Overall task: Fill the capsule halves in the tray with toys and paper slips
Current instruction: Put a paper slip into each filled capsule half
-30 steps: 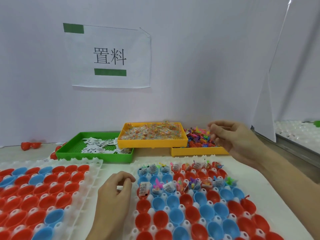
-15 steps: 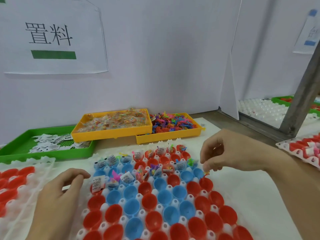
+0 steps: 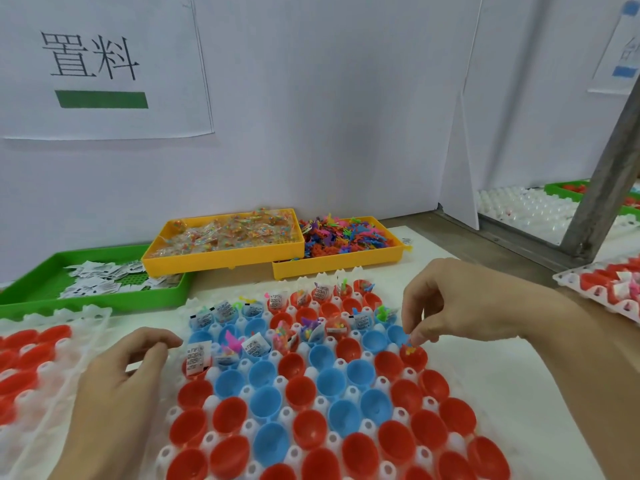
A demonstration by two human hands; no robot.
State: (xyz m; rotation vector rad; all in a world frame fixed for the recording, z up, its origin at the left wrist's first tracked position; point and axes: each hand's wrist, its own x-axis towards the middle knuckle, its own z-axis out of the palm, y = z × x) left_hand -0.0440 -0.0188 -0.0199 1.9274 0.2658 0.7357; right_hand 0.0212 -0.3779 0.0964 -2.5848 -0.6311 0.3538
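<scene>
I have the right hand (image 3: 450, 306) poised over the right edge of the tray (image 3: 429, 405), fingers curled downward and pinching a small toy (image 3: 411, 348) right at the mouth of a red capsule half (image 3: 414, 356) in the third row from the back. The toy sits directly under my fingertips, touching or nearly touching the cup's rim, so the move I judge comes next is a plain release straight down; nothing sideways is needed. The toy is too small for me to tell its long axis. My left hand (image 3: 117, 386) rests at the tray's left edge, fingers loosely curled, thumb and forefinger close together; I cannot tell whether a slip is between them. It lies just beside a red half holding a paper slip (image 3: 194, 358), so that hand is the nearer one for the left-side cups, while the right covers this edge. The back rows carry slips and toys; the blue and red halves toward me look bare, so I judge the filling is roughly a third done. Supplies sit behind the tray on the table (image 3: 540, 393): a green bin (image 3: 41, 296) of slips to the left, a yellow bin (image 3: 221, 258) of clear packets in the middle, and a second yellow bin (image 3: 339, 263) of coloured toys behind the right hand, well apart from it.
</scene>
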